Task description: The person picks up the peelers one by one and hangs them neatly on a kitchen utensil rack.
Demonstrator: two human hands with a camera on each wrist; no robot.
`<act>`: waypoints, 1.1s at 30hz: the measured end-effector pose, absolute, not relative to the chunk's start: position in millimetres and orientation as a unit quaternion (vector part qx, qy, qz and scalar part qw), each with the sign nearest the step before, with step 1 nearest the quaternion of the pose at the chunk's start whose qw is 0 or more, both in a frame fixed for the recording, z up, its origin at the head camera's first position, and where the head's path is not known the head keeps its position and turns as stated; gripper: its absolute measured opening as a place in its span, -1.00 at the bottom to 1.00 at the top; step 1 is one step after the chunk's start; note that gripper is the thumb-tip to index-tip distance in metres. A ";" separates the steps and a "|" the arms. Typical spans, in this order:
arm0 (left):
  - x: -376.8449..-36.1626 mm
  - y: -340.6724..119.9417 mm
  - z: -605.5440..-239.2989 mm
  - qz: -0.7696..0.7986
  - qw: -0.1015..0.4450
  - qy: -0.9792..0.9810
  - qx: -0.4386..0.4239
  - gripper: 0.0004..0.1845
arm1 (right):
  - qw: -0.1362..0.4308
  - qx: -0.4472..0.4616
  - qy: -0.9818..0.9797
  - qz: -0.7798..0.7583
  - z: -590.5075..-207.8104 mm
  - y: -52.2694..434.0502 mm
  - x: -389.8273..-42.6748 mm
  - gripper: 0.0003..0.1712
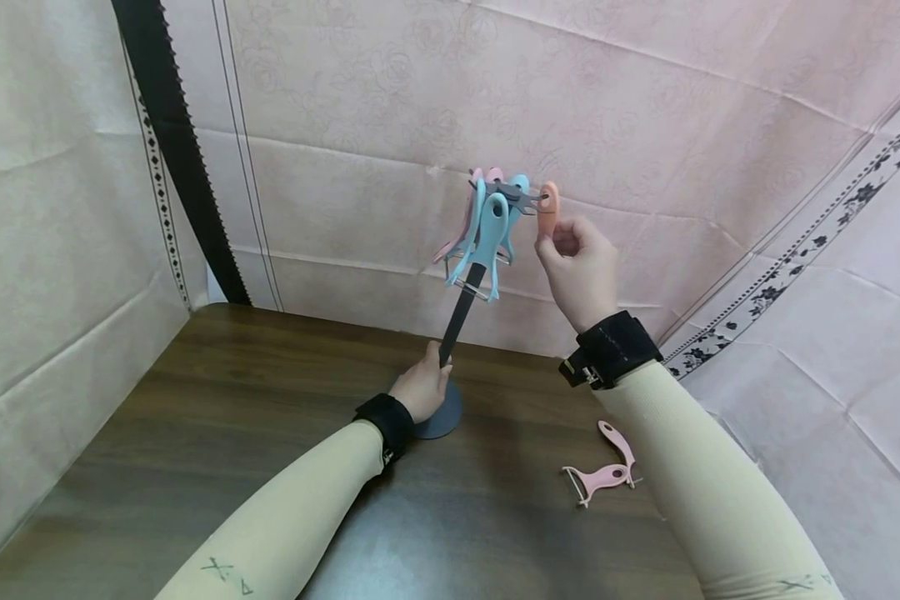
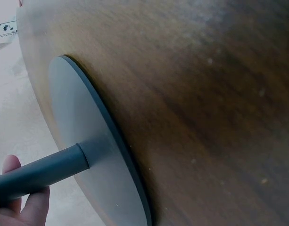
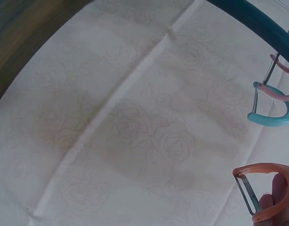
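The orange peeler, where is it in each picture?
Head view: the orange peeler is upper middle, pinched by the right hand at a hook on top of the stand.
Left wrist view: not in it; only the stand's pole, its base and the table show.
Right wrist view: bottom right corner, blade end showing, held by fingers.
Shared landmark: the blue peelers hanging beside it, also at the right edge of the right wrist view.
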State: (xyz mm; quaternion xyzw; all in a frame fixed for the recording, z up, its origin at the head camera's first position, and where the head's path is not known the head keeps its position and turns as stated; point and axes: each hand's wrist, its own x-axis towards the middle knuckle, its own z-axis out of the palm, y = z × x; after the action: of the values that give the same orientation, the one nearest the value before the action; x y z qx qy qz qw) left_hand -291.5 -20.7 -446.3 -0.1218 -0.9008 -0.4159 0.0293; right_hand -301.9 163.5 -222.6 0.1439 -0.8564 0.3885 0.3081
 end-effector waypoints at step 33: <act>-290.0 -21.4 -446.5 -0.410 0.029 -0.904 -0.121 -0.67 | 0.334 0.198 -0.876 0.286 -227.5 151.3 -291.0 -0.88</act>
State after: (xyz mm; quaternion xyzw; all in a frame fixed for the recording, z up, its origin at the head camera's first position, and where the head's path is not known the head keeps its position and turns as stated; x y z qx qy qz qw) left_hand -290.0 -21.4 -446.5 -0.1214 -0.9035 -0.4099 0.0290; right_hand -291.0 151.3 -227.5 0.1983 -0.8759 0.2858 0.3342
